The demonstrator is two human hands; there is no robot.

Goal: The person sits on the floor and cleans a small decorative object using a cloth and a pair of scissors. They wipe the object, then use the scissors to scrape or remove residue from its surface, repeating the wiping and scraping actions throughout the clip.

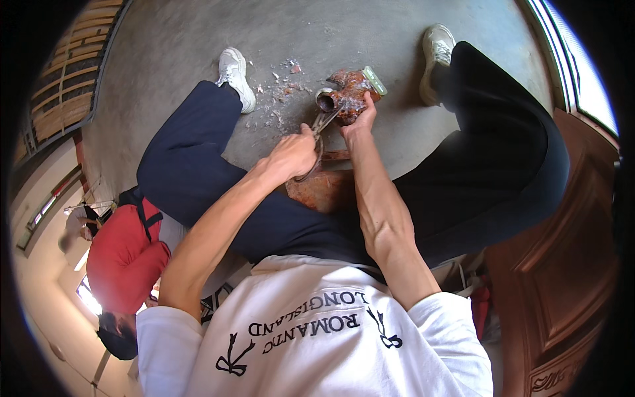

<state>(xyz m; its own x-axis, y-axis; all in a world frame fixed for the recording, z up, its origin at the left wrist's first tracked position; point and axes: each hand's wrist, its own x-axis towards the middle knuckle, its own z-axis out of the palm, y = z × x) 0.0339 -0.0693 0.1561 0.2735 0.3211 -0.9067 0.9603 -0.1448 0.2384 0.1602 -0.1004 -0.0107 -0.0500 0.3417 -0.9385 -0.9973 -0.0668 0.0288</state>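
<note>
My left hand (296, 151) is closed around the handles of a pair of metal scissors (323, 120). The blades reach up to the near side of a lumpy, glossy reddish-brown object (351, 94). That object has a round, dark hollow opening on its left and a flat, pale greenish end piece (375, 81) on its right. Shiny, clear film seems to cover parts of it. My right hand (361, 116) grips it from below and from the right, with the thumb up along its side. Whether the blade tips are cutting into anything cannot be made out.
Pale scraps (280, 99) lie scattered on the grey concrete floor (317, 30). Between my legs is a worn reddish-brown wooden seat (322, 191). A person in red (126, 253) bends close by on the left. A slatted rack (69, 69) stands far left; a brown panelled door (560, 278) is right.
</note>
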